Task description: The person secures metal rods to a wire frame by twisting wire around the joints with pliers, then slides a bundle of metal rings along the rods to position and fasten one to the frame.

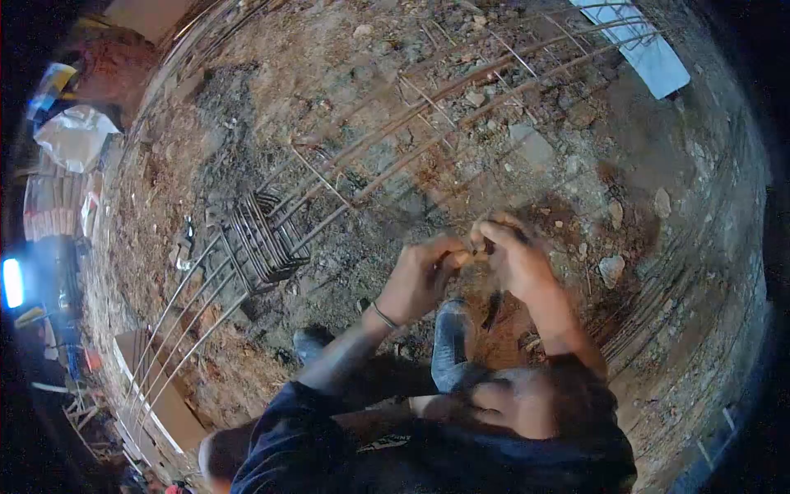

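Note:
In the middle of the head view my left hand (424, 276) and my right hand (517, 257) are raised close together in front of my body. The fingers of both are curled, with the fingertips meeting. Whatever they pinch, if anything, is too small and blurred to make out. Ahead and to the left of them lies a rebar cage (395, 169), its long rods running diagonally over the ground. Toward its near end several square stirrups (262, 239) are bunched together around the rods. A single stirrup (321, 175) sits farther along. Neither hand touches the cage.
Rough earth with stones surrounds my boots (450, 346). A white board (646, 53) lies under the cage's far end, and a brown board (160, 395) under the near end. Thin loose rods (650, 317) lie at the right. A bright lamp (12, 282) shines at far left.

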A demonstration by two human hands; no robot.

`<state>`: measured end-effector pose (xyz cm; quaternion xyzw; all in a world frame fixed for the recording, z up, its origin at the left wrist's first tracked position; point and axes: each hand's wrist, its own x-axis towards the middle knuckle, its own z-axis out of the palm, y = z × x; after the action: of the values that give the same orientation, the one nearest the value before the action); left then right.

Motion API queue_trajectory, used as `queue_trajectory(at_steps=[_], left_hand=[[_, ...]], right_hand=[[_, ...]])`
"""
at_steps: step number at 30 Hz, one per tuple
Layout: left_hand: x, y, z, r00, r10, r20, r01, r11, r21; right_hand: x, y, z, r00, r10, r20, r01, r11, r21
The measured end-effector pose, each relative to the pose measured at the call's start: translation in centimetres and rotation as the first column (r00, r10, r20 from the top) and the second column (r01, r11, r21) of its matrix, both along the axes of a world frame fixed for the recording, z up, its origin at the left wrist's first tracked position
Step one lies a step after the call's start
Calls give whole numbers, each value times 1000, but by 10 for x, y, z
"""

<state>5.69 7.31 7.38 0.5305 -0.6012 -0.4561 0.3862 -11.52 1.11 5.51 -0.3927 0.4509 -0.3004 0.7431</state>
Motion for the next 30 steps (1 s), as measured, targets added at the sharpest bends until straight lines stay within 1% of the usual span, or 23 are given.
queue_trajectory(at_steps=[1, 2, 3, 5, 6, 7, 8, 9, 10, 13, 14, 15, 16, 17, 19, 21, 23, 24, 25, 26, 27, 29, 30], left_hand=[[2, 0, 2, 956, -1, -295, 57, 981, 183], [4, 3, -4, 846, 79, -527, 104, 945, 310], [2, 7, -11, 851, 79, -519, 99, 947, 307], [-6, 11, -17, 289, 224, -931, 345, 882, 320], [-5, 5, -21, 442, 248, -862, 232, 897, 377], [-6, 3, -21, 445, 240, -863, 236, 898, 372], [-7, 0, -22, 839, 187, -511, -59, 965, 255], [-7, -2, -21, 970, 244, -5, -244, 970, -18], [-4, -8, -14, 866, 287, 409, -121, 914, -387], [-12, -13, -9, 786, 334, 520, -72, 885, -459], [-13, -13, -3, 923, 180, 341, -140, 980, -140], [-10, -14, -7, 925, 175, 337, -130, 980, -150], [-7, -15, -10, 960, 75, -271, -46, 993, 110], [-5, -15, -11, 617, 103, -780, 181, 946, 268], [-9, -4, -12, 523, 119, -844, 274, 914, 299], [-10, 0, -18, 298, 180, -937, 406, 865, 295], [-4, -4, -11, 420, 219, -880, 329, 867, 373], [2, -8, -7, 797, 33, -603, 197, 929, 312], [7, -10, -3, 985, -84, -152, 113, 975, 191], [2, -8, -3, 960, 49, 277, -24, 995, -94], [0, -6, -6, 961, 49, 273, -28, 996, -81], [-2, -8, -11, 760, 337, 556, 88, 794, -602], [-1, -9, -13, 757, 354, 550, 76, 787, -612]], right_hand=[[2, -1, 7, 901, -90, 424, -43, 955, 294], [3, -2, 13, 848, -78, 524, -112, 941, 321], [7, -2, 12, 843, -73, 533, -118, 942, 315], [18, 3, 13, 882, -83, 464, 25, 991, 129], [24, 0, 18, 896, -163, 413, 125, 985, 117], [25, 1, 18, 894, -165, 416, 130, 985, 110], [26, 2, 15, 948, -191, 256, 208, 977, -39], [27, 4, 12, 966, -243, 92, 257, 946, -197], [29, 6, 10, 957, -287, -48, 263, 922, -284], [34, 7, 20, 902, -407, -143, 335, 870, -362], [33, 6, 22, 898, -418, -140, 342, 862, -374], [31, 3, 23, 918, -381, 108, 396, 878, -267], [30, 1, 24, 870, -343, 354, 415, 897, -152], [27, 1, 24, 869, -346, 355, 421, 892, -162], [21, -3, 26, 822, -67, 566, 211, 958, -194], [18, -3, 32, 856, -21, 516, 161, 960, -227], [18, -2, 37, 994, -91, 55, 106, 922, -373], [20, -3, 32, 995, -84, 54, 98, 923, -373], [23, -5, 26, 957, -214, -197, 60, 808, -586], [26, -4, 22, 836, -381, -394, -48, 665, -745], [28, -1, 19, 836, -373, -403, -54, 674, -737], [38, -3, 28, 746, -455, -485, -56, 683, -728], [38, -4, 23, 751, -448, -485, -63, 683, -728]])
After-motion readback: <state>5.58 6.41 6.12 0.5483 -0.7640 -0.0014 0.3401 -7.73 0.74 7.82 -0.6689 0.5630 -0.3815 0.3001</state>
